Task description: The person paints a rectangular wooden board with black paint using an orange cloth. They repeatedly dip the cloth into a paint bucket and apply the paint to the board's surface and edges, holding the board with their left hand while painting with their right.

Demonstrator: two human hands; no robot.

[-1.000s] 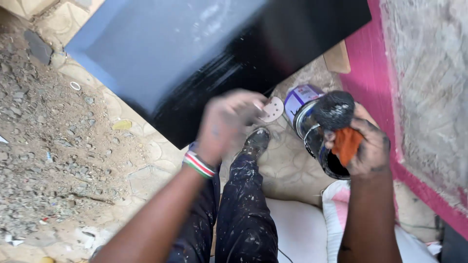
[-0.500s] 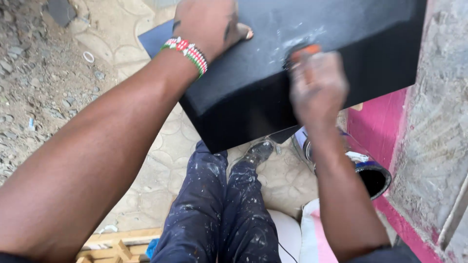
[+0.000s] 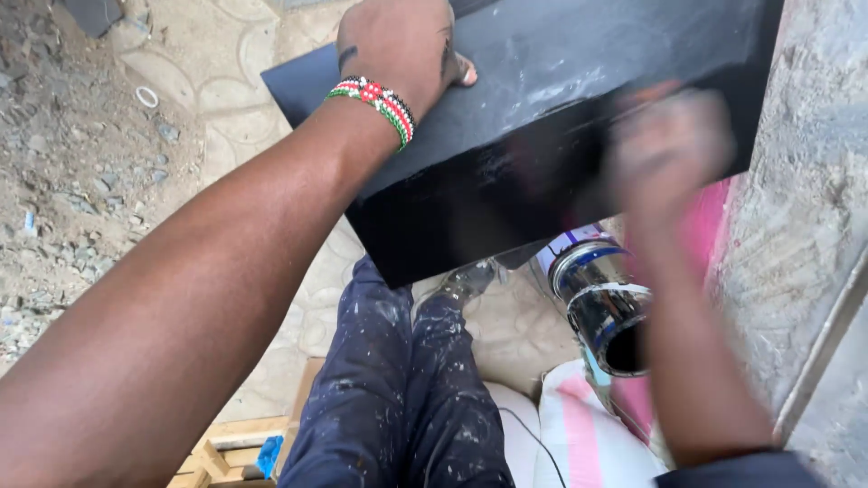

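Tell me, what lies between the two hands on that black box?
In the head view, only the black box's own glossy surface, streaked with pale smears, lies between the left hand and the blurred right hand.

Just one camera here, head-mounted, looking steeply down from close up past the arms to the black box (image 3: 542, 136). Knees near, paved ground (image 3: 226, 81) far left.
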